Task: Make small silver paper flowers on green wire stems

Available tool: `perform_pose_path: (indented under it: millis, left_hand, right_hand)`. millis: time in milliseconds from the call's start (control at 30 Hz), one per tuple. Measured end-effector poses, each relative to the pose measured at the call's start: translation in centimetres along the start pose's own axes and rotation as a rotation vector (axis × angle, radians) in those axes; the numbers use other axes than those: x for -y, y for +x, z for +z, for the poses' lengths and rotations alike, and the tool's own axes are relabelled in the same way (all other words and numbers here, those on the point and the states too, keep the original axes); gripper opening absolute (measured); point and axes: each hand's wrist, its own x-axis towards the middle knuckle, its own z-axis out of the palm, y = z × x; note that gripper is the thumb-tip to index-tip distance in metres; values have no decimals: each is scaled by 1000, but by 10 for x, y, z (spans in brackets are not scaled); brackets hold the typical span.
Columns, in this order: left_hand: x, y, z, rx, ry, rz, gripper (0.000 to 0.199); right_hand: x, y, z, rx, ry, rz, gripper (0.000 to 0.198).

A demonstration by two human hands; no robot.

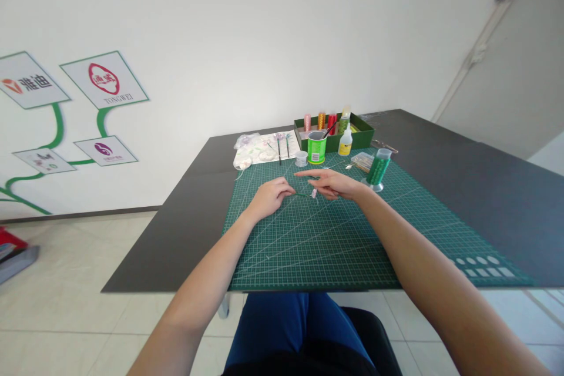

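Observation:
My left hand [269, 197] is closed, with the fingertips pinching a thin green stem [302, 194] low over the green cutting mat [304, 247]. At the stem's right end sits a small pale pink flower piece [314, 193]. My right hand [331, 184] hovers just beside and above that piece, index finger stretched out to the left and the other fingers apart and slightly bent. Whether its lower fingers touch the flower piece, I cannot tell. A spool of green thread [379, 169] stands upright right of my right hand.
Behind my hands are a small clear tub [301, 158], a green can [316, 150] and a glue bottle [345, 142]. A dark green box [363, 140] holds several thread spools. White paper [259, 155] with flower parts lies at back left; a clear case [362, 160] is right.

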Motion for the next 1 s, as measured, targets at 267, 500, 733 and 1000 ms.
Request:
perform_pose_path:
  millis: [267, 500, 733, 1000]
  left_hand:
    - [-1, 1, -1, -11, -16, -1, 21]
    - [0, 2, -2, -45, -60, 25, 19]
    - [0, 3, -5, -44, -138, 38, 16]
    - [-3, 4, -7, -95, -273, 50, 15]
  right_hand:
    - [-3, 1, -3, -5, 18, 3, 71]
    - [-2, -1, -3, -4, 46, 16, 71]
    - [-2, -1, -6, 34, 69, 53, 71]
    - [-3, -1, -9, 66, 49, 80, 73]
